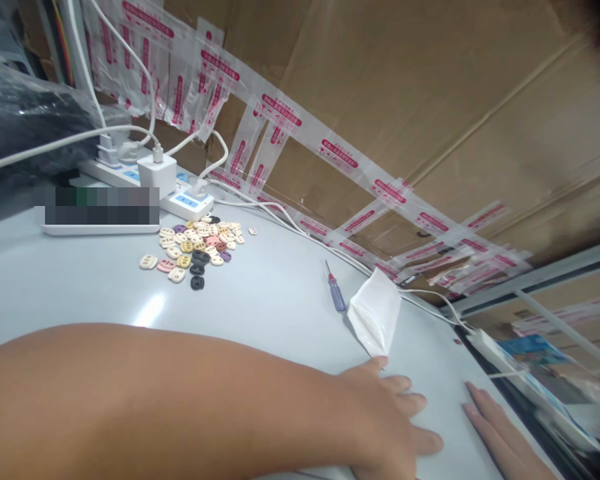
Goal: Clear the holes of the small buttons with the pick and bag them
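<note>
My left forearm reaches across the table from the left. At its end my left hand (393, 417) lies palm down, fingers spread and empty, with one fingertip at the lower corner of a white paper packet (377, 310). My right hand (500, 433) shows only in part at the lower right, its fingers stretched out near the table's edge, with nothing visible in them. A screwdriver (335, 292) with a purple handle lies left of the packet. Farther left is a loose pile of buttons (200, 241) in cream, yellow, pink, purple and black.
Behind the buttons stand a white power strip (187, 203) with plugs and a white charger (157, 175). White cables run along a taped cardboard wall (310, 147). Black plastic wrap (30, 127) fills the left. Another strip (500, 357) lies beyond the right table edge.
</note>
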